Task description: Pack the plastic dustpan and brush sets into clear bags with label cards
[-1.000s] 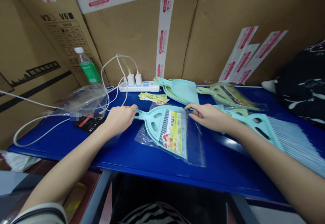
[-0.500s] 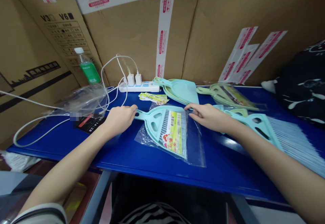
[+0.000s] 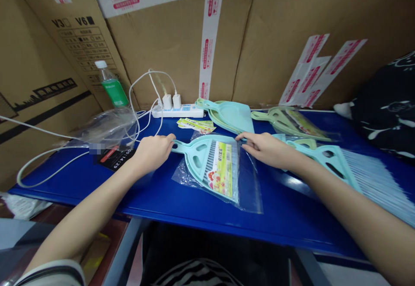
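Observation:
A light-blue dustpan-and-brush set (image 3: 196, 158) lies on the blue table, partly inside a clear plastic bag (image 3: 251, 193). A yellow-green printed card (image 3: 221, 169) rests over the brush bristles. My left hand (image 3: 154, 152) is closed around the tip of the handle, at the set's left end. At the far right corner, my right hand (image 3: 264, 147) pinches the pan's edge, with its thumb and index finger pressed there; whether bag film is also between them I cannot tell. Its other fingers are curled.
Behind are stacked dustpans (image 3: 231, 115), loose cards (image 3: 196, 124) and a bagged green set (image 3: 292, 121). Blue brushes (image 3: 340, 160) lie under my right forearm. A power strip (image 3: 178, 112), white cables, a phone (image 3: 115, 158) and a bottle (image 3: 113, 87) stand left. Cardboard (image 3: 181, 39) walls the back.
The phone's timer has advanced by one second. Both hands and the dustpan set show no visible movement.

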The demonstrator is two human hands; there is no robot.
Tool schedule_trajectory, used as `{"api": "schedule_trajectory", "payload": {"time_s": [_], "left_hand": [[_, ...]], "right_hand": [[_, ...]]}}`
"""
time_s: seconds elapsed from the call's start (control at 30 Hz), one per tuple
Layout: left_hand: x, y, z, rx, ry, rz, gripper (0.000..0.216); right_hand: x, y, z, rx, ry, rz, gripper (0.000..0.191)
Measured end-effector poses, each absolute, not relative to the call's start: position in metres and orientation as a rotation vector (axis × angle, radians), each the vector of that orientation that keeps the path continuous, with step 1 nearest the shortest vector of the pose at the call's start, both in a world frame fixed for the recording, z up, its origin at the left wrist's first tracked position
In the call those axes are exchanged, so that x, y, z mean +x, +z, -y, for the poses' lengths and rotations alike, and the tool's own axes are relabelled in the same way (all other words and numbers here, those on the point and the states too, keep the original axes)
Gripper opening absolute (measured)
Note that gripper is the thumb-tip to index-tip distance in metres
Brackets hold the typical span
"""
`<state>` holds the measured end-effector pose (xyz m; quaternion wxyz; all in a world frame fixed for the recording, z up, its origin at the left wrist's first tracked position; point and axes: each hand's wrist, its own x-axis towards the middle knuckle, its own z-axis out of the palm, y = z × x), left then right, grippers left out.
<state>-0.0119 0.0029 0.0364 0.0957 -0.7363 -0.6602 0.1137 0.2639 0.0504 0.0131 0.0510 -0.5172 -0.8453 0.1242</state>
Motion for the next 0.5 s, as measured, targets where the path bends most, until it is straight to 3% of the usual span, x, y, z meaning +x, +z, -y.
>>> {"api": "schedule_trajectory", "payload": {"time_s": [0.5], "left_hand": [[-0.0125, 0.0367, -0.0028, -2.185, 0.335, 1.950, 0.036]], "right_hand": [[0.2634, 0.0146, -0.0514, -1.638, 0.301, 2.544, 0.040]]}}
